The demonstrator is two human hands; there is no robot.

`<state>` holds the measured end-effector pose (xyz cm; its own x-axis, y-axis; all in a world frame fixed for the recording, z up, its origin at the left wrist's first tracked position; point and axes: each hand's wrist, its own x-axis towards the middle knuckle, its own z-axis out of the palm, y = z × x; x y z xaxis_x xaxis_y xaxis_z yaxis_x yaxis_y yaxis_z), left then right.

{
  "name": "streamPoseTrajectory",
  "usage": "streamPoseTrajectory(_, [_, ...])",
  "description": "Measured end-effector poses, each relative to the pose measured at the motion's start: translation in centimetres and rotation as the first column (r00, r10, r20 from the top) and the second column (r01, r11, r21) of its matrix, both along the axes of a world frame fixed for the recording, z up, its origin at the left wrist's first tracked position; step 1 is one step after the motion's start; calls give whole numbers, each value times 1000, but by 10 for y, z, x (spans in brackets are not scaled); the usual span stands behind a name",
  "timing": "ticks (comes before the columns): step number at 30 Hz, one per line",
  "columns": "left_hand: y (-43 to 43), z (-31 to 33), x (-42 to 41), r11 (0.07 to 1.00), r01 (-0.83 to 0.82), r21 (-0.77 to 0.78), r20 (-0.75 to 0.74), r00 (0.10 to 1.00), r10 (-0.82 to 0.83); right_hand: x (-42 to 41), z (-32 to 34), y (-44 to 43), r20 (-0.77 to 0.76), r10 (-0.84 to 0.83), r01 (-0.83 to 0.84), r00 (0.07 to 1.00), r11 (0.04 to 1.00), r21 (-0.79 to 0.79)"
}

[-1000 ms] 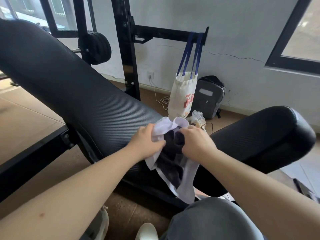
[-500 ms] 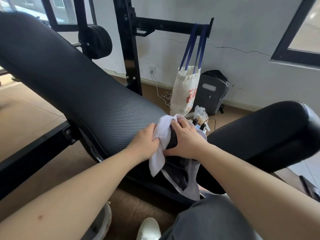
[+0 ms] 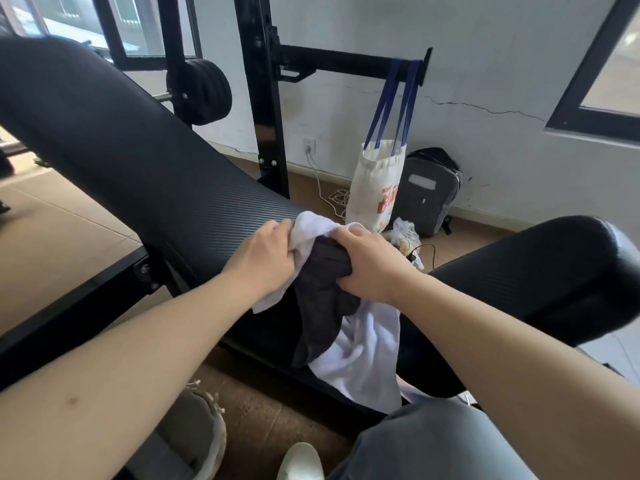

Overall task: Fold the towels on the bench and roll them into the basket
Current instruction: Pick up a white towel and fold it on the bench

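The left grip [image 3: 263,258] holds the white towel [image 3: 363,358] (draped on the table [image 3: 138,161]); the right grip [image 3: 370,268] clutches the dark towel [image 3: 322,306].

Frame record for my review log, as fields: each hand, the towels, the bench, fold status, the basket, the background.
left hand: grips the top of the white towel
right hand: grips the bunched dark grey towel
towels: crumpled together, draped where the two pads meet
bench: sloping back pad on the left, seat pad on the right
fold status: neither towel folded or rolled
basket: not in view
background: tote bag hanging from rack bar, backpack beside it
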<state>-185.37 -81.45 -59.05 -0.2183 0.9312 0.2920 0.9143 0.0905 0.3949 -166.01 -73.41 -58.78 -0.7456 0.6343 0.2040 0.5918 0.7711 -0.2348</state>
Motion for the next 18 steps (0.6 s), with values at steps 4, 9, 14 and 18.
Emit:
streamPoseTrajectory(4, [0,12,-22,985,-167,-53,-98,982,161,18,3,3,52,-40,39,998,999,7])
streamPoseTrajectory(9, [-7,20,-49,925,-381,-3,-377,857,352,35,5,-1,8,-117,113,993,973,200])
streamPoseTrajectory(14, [-9,3,-21,944,-318,-94,-613,766,197,35,-3,-5,2,-288,282,958,939,195])
streamPoseTrajectory(18, [-8,-23,17,959,-94,-269,-527,848,-65,36,-11,-8,75,-323,306,944,935,180])
